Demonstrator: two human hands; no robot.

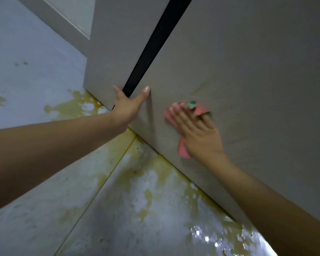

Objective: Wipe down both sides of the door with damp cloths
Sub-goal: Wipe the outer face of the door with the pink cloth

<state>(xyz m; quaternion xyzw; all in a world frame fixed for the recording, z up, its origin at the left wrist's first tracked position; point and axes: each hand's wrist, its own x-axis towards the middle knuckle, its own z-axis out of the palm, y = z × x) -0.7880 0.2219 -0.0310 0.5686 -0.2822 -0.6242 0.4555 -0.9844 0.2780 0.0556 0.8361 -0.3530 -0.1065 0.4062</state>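
Stained, wet-looking floor [118, 209] meets one grey door [238, 74] low down; my left hand [127, 106] grips its free edge, steadying the stiff, heavy-looking panel; my right hand [196, 130] presses flat, fingers straight, on one soft pink cloth [183, 150] against the near face; a second cloth isn't visible.

R hand [196, 130] presses pink cloth [183, 150] flat on door [248, 71]; L hand [129, 106] grips door edge.
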